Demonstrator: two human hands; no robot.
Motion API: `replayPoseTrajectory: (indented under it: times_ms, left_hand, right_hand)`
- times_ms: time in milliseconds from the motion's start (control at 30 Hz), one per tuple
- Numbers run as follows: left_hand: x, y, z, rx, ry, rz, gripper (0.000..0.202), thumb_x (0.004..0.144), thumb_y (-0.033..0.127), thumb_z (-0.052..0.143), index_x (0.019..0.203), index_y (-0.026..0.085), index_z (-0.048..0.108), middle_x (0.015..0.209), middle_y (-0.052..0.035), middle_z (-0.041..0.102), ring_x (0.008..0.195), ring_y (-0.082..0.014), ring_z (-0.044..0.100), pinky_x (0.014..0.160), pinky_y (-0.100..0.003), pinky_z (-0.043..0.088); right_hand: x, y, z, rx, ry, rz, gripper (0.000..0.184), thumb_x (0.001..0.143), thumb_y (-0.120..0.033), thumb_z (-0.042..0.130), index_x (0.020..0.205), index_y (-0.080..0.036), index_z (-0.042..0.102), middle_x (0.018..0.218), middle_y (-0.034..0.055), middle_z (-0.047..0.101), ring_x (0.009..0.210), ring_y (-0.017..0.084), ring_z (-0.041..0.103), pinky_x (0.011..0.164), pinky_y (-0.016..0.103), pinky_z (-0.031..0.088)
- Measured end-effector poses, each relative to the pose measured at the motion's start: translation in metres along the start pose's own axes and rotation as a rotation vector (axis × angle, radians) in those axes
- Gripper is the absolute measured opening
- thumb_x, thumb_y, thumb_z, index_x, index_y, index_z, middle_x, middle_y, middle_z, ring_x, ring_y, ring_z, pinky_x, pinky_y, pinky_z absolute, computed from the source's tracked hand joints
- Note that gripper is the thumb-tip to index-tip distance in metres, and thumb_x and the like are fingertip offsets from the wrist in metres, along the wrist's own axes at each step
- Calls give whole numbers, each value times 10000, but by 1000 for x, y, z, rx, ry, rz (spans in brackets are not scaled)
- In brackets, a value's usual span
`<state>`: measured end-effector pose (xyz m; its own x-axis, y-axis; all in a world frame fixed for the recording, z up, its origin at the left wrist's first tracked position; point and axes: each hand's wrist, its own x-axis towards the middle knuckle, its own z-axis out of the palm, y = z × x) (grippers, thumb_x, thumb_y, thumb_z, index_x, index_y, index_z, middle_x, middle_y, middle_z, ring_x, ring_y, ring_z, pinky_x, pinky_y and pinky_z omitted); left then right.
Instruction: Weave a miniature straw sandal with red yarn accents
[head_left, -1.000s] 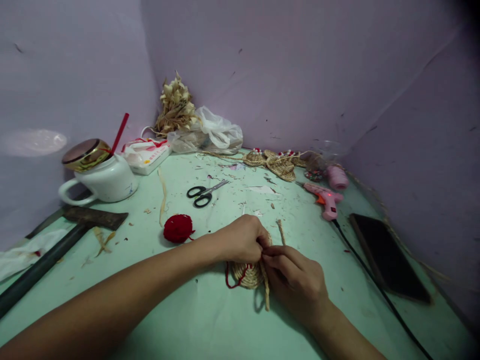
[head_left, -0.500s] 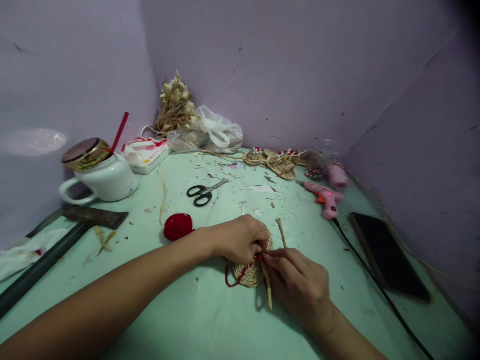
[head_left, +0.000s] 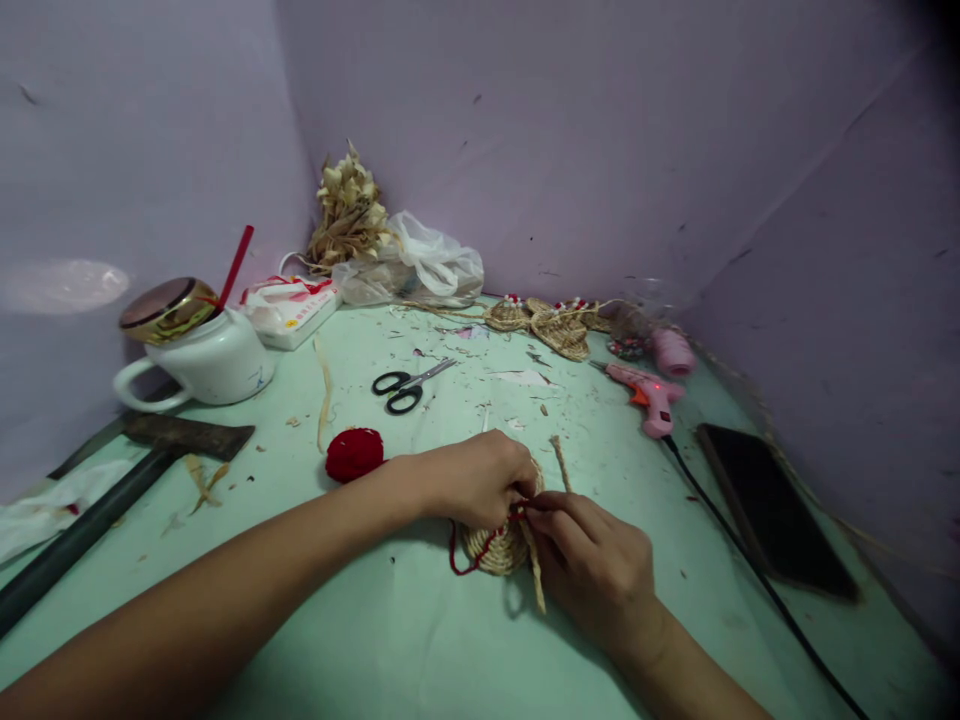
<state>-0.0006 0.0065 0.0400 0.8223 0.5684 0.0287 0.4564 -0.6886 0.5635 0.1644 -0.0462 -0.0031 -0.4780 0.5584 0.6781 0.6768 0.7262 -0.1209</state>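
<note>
A small round woven straw piece (head_left: 496, 548) lies on the pale green table (head_left: 390, 640) with a red yarn strand (head_left: 459, 560) looping off its left side. My left hand (head_left: 480, 478) presses down on its top edge with fingers curled closed. My right hand (head_left: 592, 565) pinches the red yarn and a braided straw end (head_left: 535, 580) at the piece's right rim. Both hands meet fingertip to fingertip. A red yarn ball (head_left: 354, 454) sits just left of my left wrist.
Black scissors (head_left: 409, 386), a pink glue gun (head_left: 646, 396) with its black cord (head_left: 750, 590), a dark phone (head_left: 772, 512), a pink spool (head_left: 671, 351), finished straw pieces (head_left: 559, 328), a white teapot (head_left: 196, 352), a hammer (head_left: 112, 500), a plastic bag (head_left: 427, 265) and dried husks (head_left: 349, 205) ring the work area.
My hands shifted slightly; the right fingers now pinch red yarn at the straw piece's rim, and the loose straw end swung a little to the right.
</note>
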Motion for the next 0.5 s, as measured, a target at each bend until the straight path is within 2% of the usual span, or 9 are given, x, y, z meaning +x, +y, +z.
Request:
replayPoseTrajectory:
  times_ms: [300, 400, 500]
  left_hand:
    - [-1, 1, 0, -17, 3, 11, 143, 655, 38, 487, 650, 130, 596, 755, -43, 617, 670, -120, 541, 612, -210, 416]
    - [-1, 1, 3, -5, 5, -5, 152, 627, 24, 485, 630, 137, 587, 728, -39, 612, 647, -122, 529, 597, -215, 412]
    - [0, 1, 6, -11, 48, -55, 147, 598, 23, 490, 607, 138, 582, 676, -34, 596, 622, -128, 516, 569, -221, 400]
  right_hand:
    - [1, -2, 0, -4, 5, 26, 96, 720, -107, 577, 639, -157, 580, 660, 39, 647, 556, 121, 586, 497, 208, 400]
    - [1, -1, 1, 82, 0, 109, 100, 712, -102, 575, 638, -168, 579, 678, 32, 650, 556, 117, 587, 487, 203, 404]
    - [3, 1, 2, 295, -34, 268, 80, 701, -108, 574, 658, -176, 576, 693, 27, 647, 582, 120, 593, 516, 208, 437]
